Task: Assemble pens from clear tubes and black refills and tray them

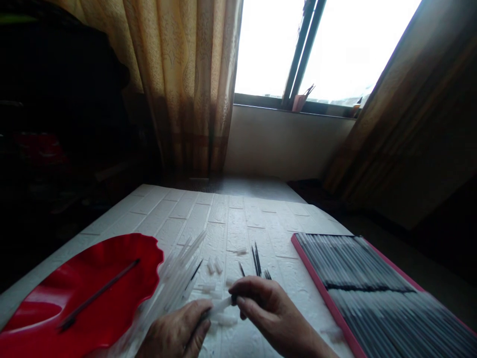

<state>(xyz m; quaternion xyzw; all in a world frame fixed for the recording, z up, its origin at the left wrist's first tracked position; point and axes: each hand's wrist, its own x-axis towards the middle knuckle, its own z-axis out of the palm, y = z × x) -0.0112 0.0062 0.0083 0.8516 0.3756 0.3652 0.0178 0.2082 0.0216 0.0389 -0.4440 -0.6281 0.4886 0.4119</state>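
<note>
My left hand (182, 328) is closed on a short translucent plastic tube (220, 305), which points up to the right. At the tube's other end, my right hand (270, 311) pinches a small dark piece between thumb and forefinger; blur hides its exact kind. Small clear plastic caps (214, 266) lie scattered just beyond both hands. Several thin dark rods with pointed ends, resembling pen refills (256, 259), lie past my right fingers. Beside my left hand is a loose pile of long translucent tubes (173, 271), partly hidden by that hand.
A red wavy-rimmed plate (143, 241) stands at the left with one dark, thin pen-like stick (100, 293) in it. To the right, a pink-edged tray (311, 271) holds two packed rows of grey pen-like sticks (357, 258). The tabletop (227, 214) has a white brick pattern.
</note>
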